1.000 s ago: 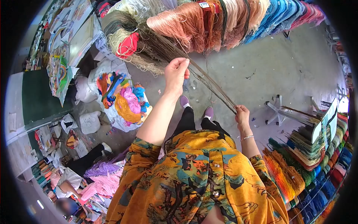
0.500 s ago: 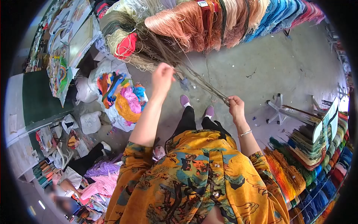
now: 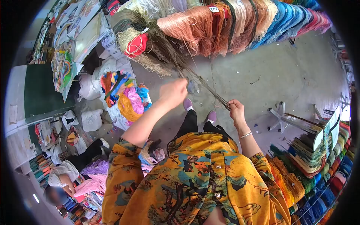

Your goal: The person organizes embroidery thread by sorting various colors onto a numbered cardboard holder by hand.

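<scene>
A long bundle of brown-olive thread (image 3: 210,90) stretches from a hanging skein at the top down to my right hand (image 3: 236,110). My right hand is closed round the lower end of these strands and holds them taut. My left hand (image 3: 173,92) is slightly blurred, its fingers curled closed just left of the strands. What it grips, if anything, is hidden. Above it hangs the brown-olive skein (image 3: 163,43), beside cream thread with a red wrap (image 3: 136,45).
Salmon skeins (image 3: 187,28) and blue skeins (image 3: 268,28) hang along a rail at the top. Bright thread bundles (image 3: 129,105) lie on plastic at left. A chair base (image 3: 278,116) and a rack of coloured thread (image 3: 288,180) stand at right. Another person (image 3: 63,174) is at lower left.
My left hand has moved down and a little right, away from the hanging skein. My right hand keeps its hold on the strand end. The view has shifted slightly.
</scene>
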